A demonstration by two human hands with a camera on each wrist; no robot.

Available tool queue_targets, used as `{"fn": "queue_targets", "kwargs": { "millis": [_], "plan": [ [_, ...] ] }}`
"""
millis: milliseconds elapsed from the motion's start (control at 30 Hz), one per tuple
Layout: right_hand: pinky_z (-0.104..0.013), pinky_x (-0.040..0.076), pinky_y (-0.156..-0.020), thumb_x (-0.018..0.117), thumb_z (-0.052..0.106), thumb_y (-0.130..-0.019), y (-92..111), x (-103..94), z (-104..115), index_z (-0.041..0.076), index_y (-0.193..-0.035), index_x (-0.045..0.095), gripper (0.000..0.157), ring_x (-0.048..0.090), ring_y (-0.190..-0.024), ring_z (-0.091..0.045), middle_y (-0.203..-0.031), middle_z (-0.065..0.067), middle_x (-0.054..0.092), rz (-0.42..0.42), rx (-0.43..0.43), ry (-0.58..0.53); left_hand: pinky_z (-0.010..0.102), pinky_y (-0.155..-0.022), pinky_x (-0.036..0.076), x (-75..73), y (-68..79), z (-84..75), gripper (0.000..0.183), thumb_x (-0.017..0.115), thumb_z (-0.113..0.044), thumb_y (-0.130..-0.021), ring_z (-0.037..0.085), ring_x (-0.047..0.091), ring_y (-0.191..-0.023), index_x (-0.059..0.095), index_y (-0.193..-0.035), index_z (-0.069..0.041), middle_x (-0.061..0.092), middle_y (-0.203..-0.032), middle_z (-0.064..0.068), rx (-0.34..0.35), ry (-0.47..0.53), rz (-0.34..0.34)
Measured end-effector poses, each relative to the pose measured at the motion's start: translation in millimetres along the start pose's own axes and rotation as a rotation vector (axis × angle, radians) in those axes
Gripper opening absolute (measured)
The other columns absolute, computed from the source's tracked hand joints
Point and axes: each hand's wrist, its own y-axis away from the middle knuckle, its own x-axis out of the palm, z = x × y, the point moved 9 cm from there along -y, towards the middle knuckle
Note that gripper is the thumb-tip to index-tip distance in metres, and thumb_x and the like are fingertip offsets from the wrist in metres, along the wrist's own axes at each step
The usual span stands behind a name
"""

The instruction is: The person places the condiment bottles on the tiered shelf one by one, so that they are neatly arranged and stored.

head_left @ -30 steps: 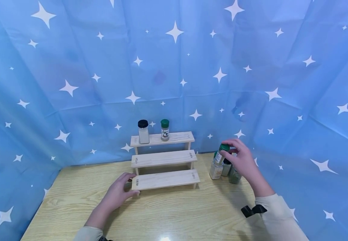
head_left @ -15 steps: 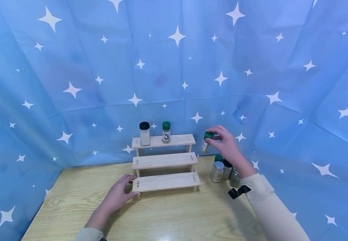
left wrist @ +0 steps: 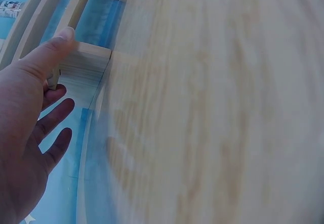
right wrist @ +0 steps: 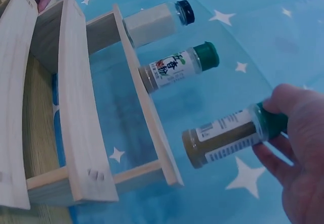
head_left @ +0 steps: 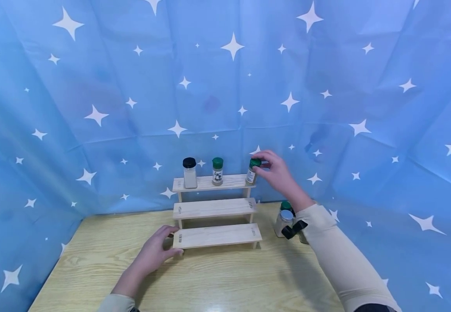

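Observation:
A three-tier wooden rack (head_left: 214, 209) stands on the table against the cloth. My left hand (head_left: 155, 248) grips the left end of its lowest shelf; in the left wrist view the thumb (left wrist: 50, 49) lies on the edge, a finger underneath. My right hand (head_left: 277, 175) pinches a spice jar (right wrist: 217, 139) by its green cap, over the top shelf's right end. The right wrist view shows a gap between jar bottom and shelf. On the top shelf are a black-capped jar of white contents (head_left: 190, 177) and a green-capped spice jar (head_left: 217, 175).
Right of the rack, a silver-lidded jar (head_left: 283, 224) and a green-capped jar (head_left: 286, 206) stand close together, partly hidden by the right sleeve (head_left: 334, 247). A blue starred cloth (head_left: 225, 86) rises behind the wooden table (head_left: 209, 277).
My right hand has lifted the green-capped spice jar from the jar group and carried it left, up to the top shelf's right end. The left hand stays at the rack.

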Motion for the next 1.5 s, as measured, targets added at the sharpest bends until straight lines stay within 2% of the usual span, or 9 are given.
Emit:
{"fn": "queue_targets", "kwargs": {
  "millis": [100, 300, 567, 933, 1267, 1500],
  "plan": [
    [-0.051, 0.059, -0.108, 0.072, 0.0, -0.106, -9.7, 9.1, 1.6, 0.006, -0.138, 0.074, 0.033, 0.064, -0.125, -0.03, -0.141, -0.011, 0.064, 0.031, 0.002, -0.021, 0.057, -0.115, 0.053, -0.3, -0.2, -1.0, 0.076, 0.095, -0.038, -0.088, 0.031, 0.064, -0.134, 0.064, -0.151, -0.01, 0.065, -0.147, 0.004, 0.003, 0.008, -0.001],
    [-0.049, 0.058, -0.11, 0.071, -0.004, -0.102, -23.8, 24.1, 0.9, -0.001, -0.14, 0.071, 0.038, 0.062, -0.128, -0.031, -0.141, -0.011, 0.065, 0.084, 0.02, -0.027, 0.055, -0.115, 0.053, 0.2, -0.6, -1.2, 0.074, 0.096, -0.036, -0.089, 0.031, 0.064, -0.134, 0.064, -0.15, -0.01, 0.065, -0.147, 0.004, -0.004, 0.012, 0.002],
    [-0.049, 0.059, -0.109, 0.068, -0.005, -0.102, -35.7, 37.8, -7.5, -0.004, -0.142, 0.069, 0.04, 0.065, -0.126, -0.034, -0.143, -0.014, 0.065, 0.13, 0.027, -0.037, 0.055, -0.115, 0.053, -0.1, -0.9, -1.0, 0.073, 0.096, -0.034, -0.088, 0.031, 0.064, -0.134, 0.065, -0.149, -0.011, 0.066, -0.146, 0.003, -0.005, 0.012, -0.003],
    [-0.052, 0.057, -0.113, 0.067, -0.006, -0.105, -34.6, 48.3, -17.1, -0.004, -0.144, 0.068, 0.039, 0.065, -0.129, -0.037, -0.146, -0.015, 0.064, 0.151, 0.061, -0.08, 0.054, -0.117, 0.052, -0.1, -0.8, -1.2, 0.073, 0.097, -0.032, -0.088, 0.03, 0.064, -0.134, 0.065, -0.15, -0.011, 0.066, -0.146, 0.003, -0.016, 0.016, 0.003],
    [-0.054, 0.055, -0.115, 0.064, -0.007, -0.107, -29.8, 52.5, -24.4, -0.003, -0.146, 0.065, 0.039, 0.065, -0.129, -0.037, -0.147, -0.015, 0.063, 0.114, 0.076, -0.156, 0.057, -0.118, 0.05, -1.8, -2.0, 1.4, 0.074, 0.097, -0.034, -0.088, 0.033, 0.063, -0.137, 0.065, -0.15, -0.009, 0.065, -0.147, 0.006, -0.015, 0.022, -0.009],
    [-0.053, 0.053, -0.117, 0.061, -0.012, -0.105, -27.5, 54.3, -29.7, -0.006, -0.146, 0.064, 0.041, 0.062, -0.136, -0.041, -0.152, -0.017, 0.06, 0.088, 0.078, -0.244, 0.056, -0.118, 0.051, -1.0, -1.2, -2.2, 0.073, 0.097, -0.032, -0.088, 0.032, 0.063, -0.136, 0.065, -0.15, -0.011, 0.066, -0.147, 0.005, -0.017, 0.02, -0.004]
  ]
}}
